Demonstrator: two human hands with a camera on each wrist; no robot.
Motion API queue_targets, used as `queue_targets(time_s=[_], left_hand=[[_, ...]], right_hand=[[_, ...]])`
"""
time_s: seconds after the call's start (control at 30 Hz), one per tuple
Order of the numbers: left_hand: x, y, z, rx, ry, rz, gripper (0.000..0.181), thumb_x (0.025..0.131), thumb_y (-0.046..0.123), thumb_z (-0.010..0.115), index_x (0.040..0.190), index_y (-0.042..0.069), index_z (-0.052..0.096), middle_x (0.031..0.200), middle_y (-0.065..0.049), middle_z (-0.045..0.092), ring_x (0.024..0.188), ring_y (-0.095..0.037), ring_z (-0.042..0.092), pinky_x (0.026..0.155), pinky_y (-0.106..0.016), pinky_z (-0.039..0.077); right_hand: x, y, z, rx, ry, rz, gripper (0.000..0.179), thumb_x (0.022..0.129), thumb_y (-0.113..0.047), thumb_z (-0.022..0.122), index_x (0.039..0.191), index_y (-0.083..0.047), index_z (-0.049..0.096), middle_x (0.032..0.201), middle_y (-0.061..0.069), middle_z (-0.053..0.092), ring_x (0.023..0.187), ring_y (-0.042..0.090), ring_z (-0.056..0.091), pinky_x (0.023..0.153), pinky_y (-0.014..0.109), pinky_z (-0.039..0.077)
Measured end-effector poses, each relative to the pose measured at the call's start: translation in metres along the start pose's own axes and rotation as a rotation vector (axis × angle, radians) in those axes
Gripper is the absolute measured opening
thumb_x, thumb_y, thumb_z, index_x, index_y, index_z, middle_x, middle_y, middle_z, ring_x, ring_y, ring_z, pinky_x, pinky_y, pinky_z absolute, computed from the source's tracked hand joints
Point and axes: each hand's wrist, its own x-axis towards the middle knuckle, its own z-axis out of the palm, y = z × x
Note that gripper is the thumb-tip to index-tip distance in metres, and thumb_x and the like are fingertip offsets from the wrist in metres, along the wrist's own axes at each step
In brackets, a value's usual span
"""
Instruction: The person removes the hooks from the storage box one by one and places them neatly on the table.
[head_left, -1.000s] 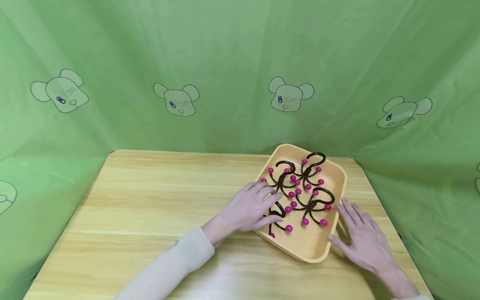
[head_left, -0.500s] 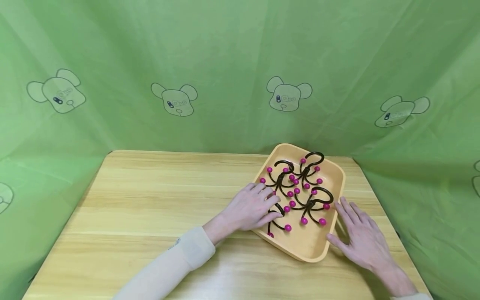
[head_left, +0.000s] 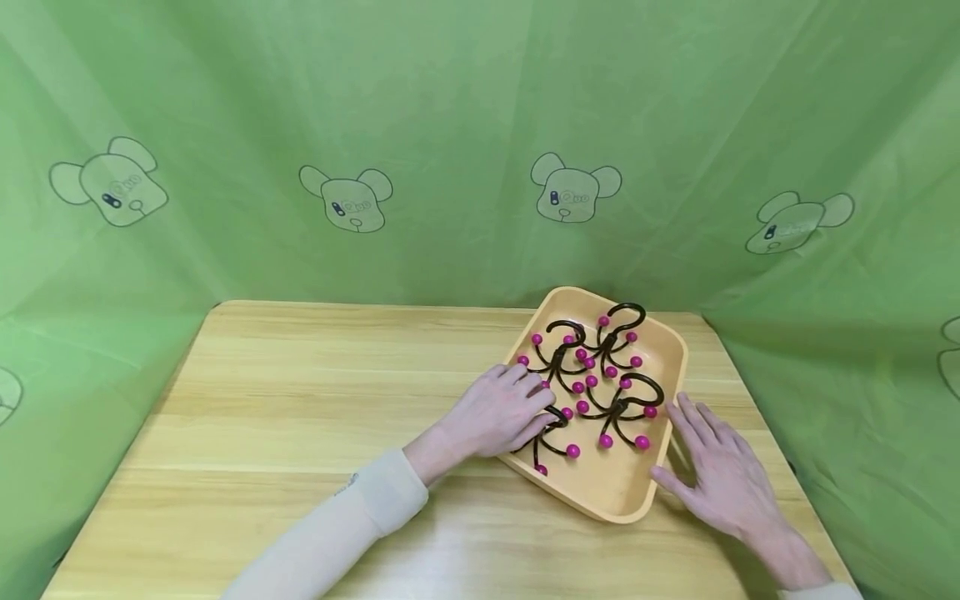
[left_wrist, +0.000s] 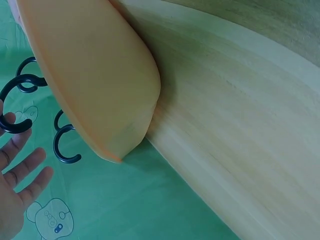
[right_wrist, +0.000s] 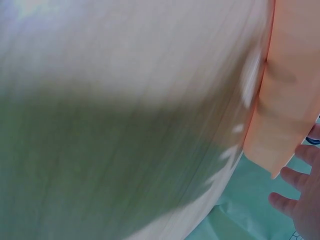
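In the head view, my left hand [head_left: 498,414] reaches over the left rim of a peach-coloured plastic tray [head_left: 611,492]. Its thumb and fingers pinch the loop of the nearest claw hanger [head_left: 557,415], a black hook with curved legs tipped in pink balls; part of it is hidden under the hand. The left wrist view shows that black loop [left_wrist: 19,80] between the fingers. Three more such hangers lie in the tray, one of them [head_left: 619,407] nearest the right side. My right hand [head_left: 723,475], fingers straight and spread, rests against the tray's right outer wall.
The tray stands tilted at an angle on a light wooden table [head_left: 315,400], toward its right side. Behind and beside the table hangs a green curtain [head_left: 450,100] printed with bear heads. The tray's near end shows bare floor with no hanger on it.
My left thumb and fingers have closed on the nearest hanger's loop, and that hanger has shifted slightly. The right hand stays at the tray's side.
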Motion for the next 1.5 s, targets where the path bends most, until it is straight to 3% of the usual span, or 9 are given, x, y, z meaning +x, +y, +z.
queue_targets(time_s=[0.2,0.7,1.07,1.3,1.5], left_hand=[[0.001,0.0,-0.002,-0.011,0.005,0.003,0.026,0.109,0.046,0.049,0.111,0.026,0.066,0.113,0.007,0.072,0.106,-0.014,0.066,0.089,-0.031,0.057],[0.006,-0.005,-0.007,0.014,0.007,0.01,0.023,0.109,0.044,0.051,0.108,0.027,0.066,0.103,0.008,0.072,0.097,-0.014,0.063,0.083,-0.03,0.055],[0.009,-0.013,-0.021,0.022,0.059,0.01,0.021,0.108,0.042,0.054,0.108,0.025,0.067,0.105,0.005,0.073,0.098,-0.016,0.066,0.085,-0.031,0.056],[0.012,-0.017,-0.031,0.028,0.094,0.027,0.017,0.105,0.04,0.061,0.105,0.024,0.067,0.102,0.004,0.073,0.093,-0.016,0.065,0.08,-0.03,0.055],[0.016,-0.02,-0.043,0.027,0.06,0.021,0.018,0.106,0.041,0.058,0.107,0.024,0.067,0.102,0.004,0.073,0.096,-0.017,0.066,0.082,-0.03,0.056]], right_hand=[[0.0,0.0,0.001,0.002,0.006,0.002,0.103,0.089,-0.061,0.072,0.168,-0.014,0.026,0.175,0.015,0.026,0.156,0.045,0.033,0.115,0.07,0.033],[0.0,0.0,0.001,-0.008,0.01,-0.004,0.103,0.088,-0.062,0.072,0.167,-0.013,0.028,0.174,0.016,0.028,0.153,0.047,0.039,0.114,0.07,0.035],[0.001,0.002,0.002,-0.014,0.022,-0.008,0.103,0.087,-0.062,0.073,0.167,-0.013,0.029,0.173,0.017,0.03,0.151,0.047,0.04,0.113,0.07,0.035],[0.0,0.003,0.003,-0.021,0.025,-0.01,0.103,0.088,-0.063,0.072,0.167,-0.012,0.03,0.173,0.017,0.03,0.151,0.047,0.039,0.114,0.07,0.034],[0.001,0.003,0.002,-0.021,0.025,-0.01,0.104,0.087,-0.063,0.072,0.167,-0.012,0.03,0.174,0.016,0.028,0.149,0.049,0.04,0.113,0.071,0.035]])
